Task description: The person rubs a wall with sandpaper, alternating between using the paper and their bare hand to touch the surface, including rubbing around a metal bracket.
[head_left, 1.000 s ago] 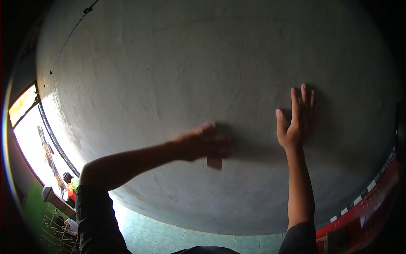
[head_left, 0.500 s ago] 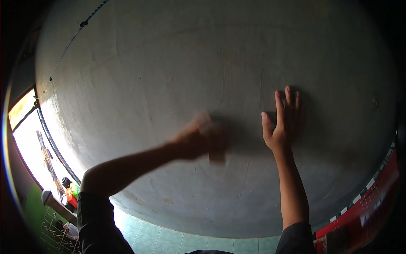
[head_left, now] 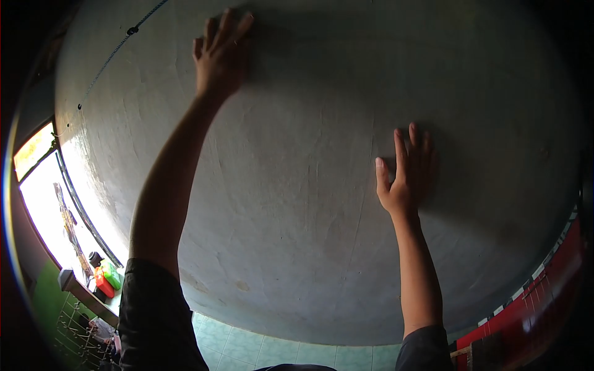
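High on the left part of the grey plastered wall (head_left: 297,204), my left hand (head_left: 219,62) presses against the surface, its fingers bent and somewhat apart. Something flat and brownish seems to lie under the palm, but the hand and shadow hide what it is. My right hand (head_left: 405,173) rests flat on the wall to the right and lower, fingers stretched and thumb out to the side; it holds nothing. Fine vertical ridges and small marks run over the plaster between the hands.
A blue rope (head_left: 111,57) hangs across the wall at upper left. Left stands a bright window (head_left: 52,204), with a red and green bundle (head_left: 106,278) on a ledge. Below are pale green floor tiles (head_left: 278,352); at right, a red surface (head_left: 526,312).
My left hand has swept up and to the left from the middle of the wall, where it was blurred with a brownish piece below it. My right hand stays on the wall.
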A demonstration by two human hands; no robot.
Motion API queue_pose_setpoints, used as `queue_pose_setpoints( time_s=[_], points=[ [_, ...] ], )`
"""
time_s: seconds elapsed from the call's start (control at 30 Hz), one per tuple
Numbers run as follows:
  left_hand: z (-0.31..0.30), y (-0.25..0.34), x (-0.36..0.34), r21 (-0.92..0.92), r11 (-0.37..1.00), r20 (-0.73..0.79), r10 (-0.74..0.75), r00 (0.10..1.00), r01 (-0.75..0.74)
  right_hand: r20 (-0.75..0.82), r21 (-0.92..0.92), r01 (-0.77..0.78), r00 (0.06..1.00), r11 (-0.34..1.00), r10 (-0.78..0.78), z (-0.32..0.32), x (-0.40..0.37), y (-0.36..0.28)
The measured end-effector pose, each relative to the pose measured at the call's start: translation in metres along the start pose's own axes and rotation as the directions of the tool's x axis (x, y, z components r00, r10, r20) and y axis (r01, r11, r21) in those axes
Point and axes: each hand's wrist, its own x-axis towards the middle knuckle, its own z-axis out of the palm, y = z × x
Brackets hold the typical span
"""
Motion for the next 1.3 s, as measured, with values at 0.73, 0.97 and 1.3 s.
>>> queue_pose_setpoints(
  time_s=[0.73,0.97,1.3],
  points=[
    [-0.029,0.027,-0.016,0.039,0.99,0.185,0.128,0.974,-0.138,0.18,-0.186,-0.061,0.979,0.981,0.095,-0.007,-0.026,-0.003],
    [-0.081,0.124,-0.23,-0.485,0.256,0.178,0.965,0.192,-0.836,0.179,-0.198,-0.058,0.979,0.978,0.094,-0.008,-0.027,-0.006],
    [-0.028,-0.001,-0.015,0.057,0.967,0.183,0.235,0.955,-0.249,0.166,-0.167,-0.094,0.979,0.982,0.122,-0.005,-0.03,-0.008]
  ],
)
